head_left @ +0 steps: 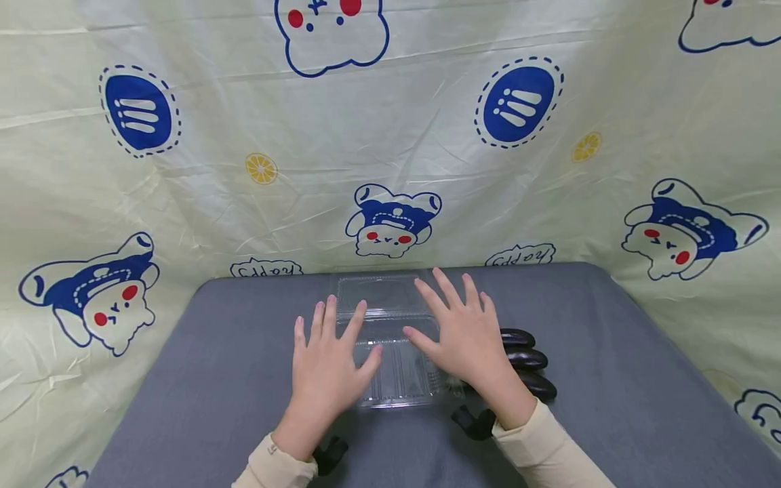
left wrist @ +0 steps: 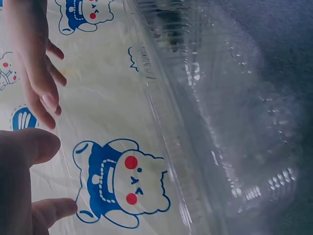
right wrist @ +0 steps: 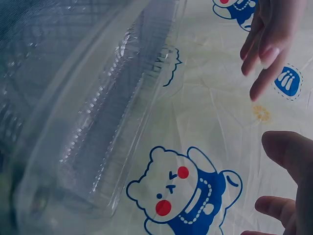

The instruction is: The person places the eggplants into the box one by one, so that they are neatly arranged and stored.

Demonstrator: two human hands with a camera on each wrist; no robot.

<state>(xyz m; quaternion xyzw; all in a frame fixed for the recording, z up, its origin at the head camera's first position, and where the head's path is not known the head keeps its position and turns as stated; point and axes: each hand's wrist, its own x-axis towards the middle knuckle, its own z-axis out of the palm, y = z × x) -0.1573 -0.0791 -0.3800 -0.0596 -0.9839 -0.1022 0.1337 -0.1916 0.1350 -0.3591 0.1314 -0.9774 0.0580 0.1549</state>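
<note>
A clear plastic clamshell box (head_left: 396,369) lies on the grey cloth with its lid (head_left: 381,295) folded back on the far side. Over its left side hovers my left hand (head_left: 326,369), fingers spread and straight, holding nothing. My right hand (head_left: 466,335) is likewise spread above the box's right side. Just right of that hand, several dark purple eggplants (head_left: 527,358) lie in a stack-like row, partly covered by the hand and wrist. Both wrist views show the transparent box wall (left wrist: 195,122) close by, with fingers and thumb apart from it.
A grey cloth-covered table (head_left: 232,379) spreads beneath everything. Behind it hangs a pale curtain (head_left: 427,135) printed with cartoon bears and orange slices, reaching down to the table's back edge.
</note>
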